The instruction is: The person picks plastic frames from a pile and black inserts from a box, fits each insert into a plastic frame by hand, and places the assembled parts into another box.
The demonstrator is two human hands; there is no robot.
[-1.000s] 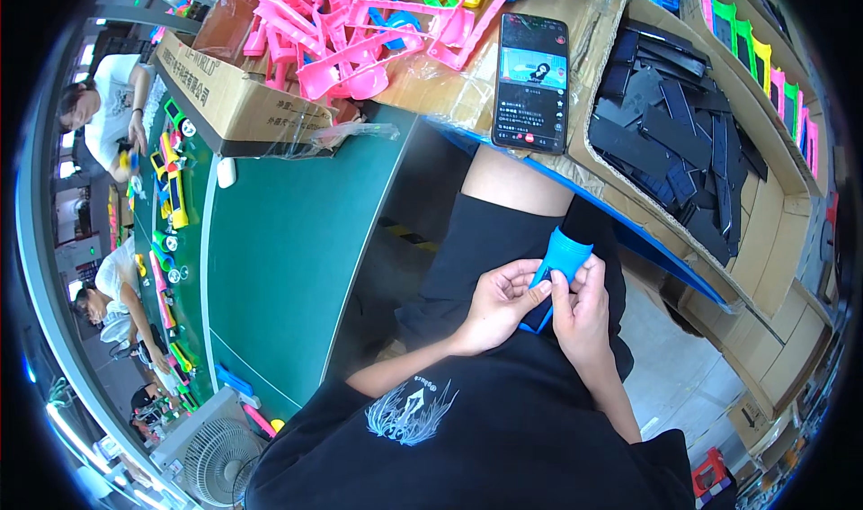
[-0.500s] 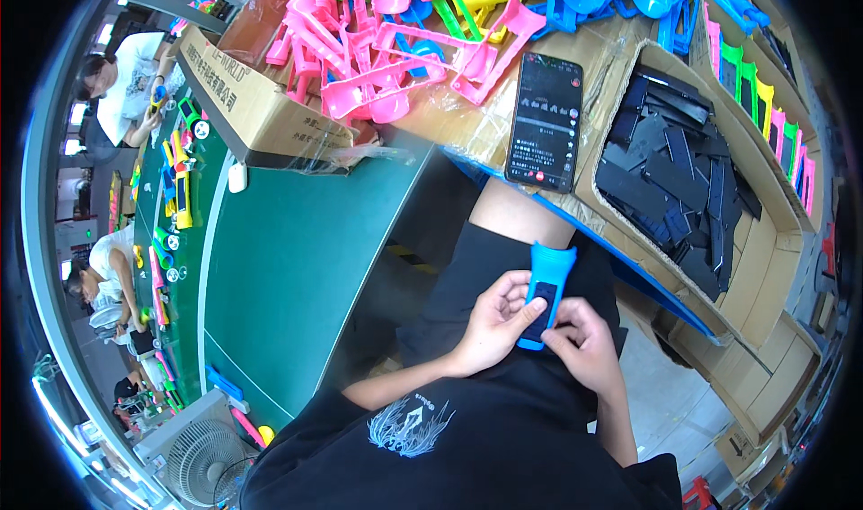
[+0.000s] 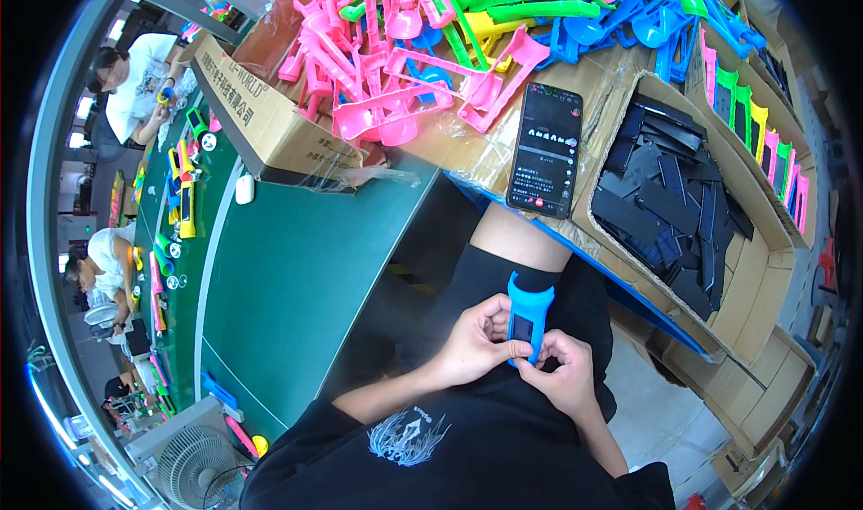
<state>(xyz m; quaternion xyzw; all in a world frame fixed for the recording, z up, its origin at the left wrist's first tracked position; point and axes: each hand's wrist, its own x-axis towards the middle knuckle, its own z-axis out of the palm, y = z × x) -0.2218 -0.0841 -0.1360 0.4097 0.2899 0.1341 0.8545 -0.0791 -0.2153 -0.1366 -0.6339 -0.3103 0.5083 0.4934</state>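
A blue plastic housing [image 3: 530, 305] with a flared, open top is held over my lap, its top end pointing away from me. Set into its handle is a small dark panel [image 3: 522, 328]. My left hand [image 3: 476, 344] grips the housing from the left, with the thumb on its front near the panel's lower end. On the other side, my right hand [image 3: 562, 372] pinches the bottom end between thumb and fingers. Both hands are closed on this one piece, and part of its lower end is hidden behind the fingers.
A carton of dark flat panels [image 3: 656, 195] stands at the right, beside a phone [image 3: 546, 150]. Pink plastic housings [image 3: 395, 60] and other colours are heaped at the back. At left lie a green table [image 3: 297, 267], an open carton [image 3: 270, 114] and a fan [image 3: 193, 456]; co-workers sit beyond.
Both hands have brought the blue housing slightly nearer to me and to the left. My right fingers have shifted round its bottom end. The head view has tilted a little.
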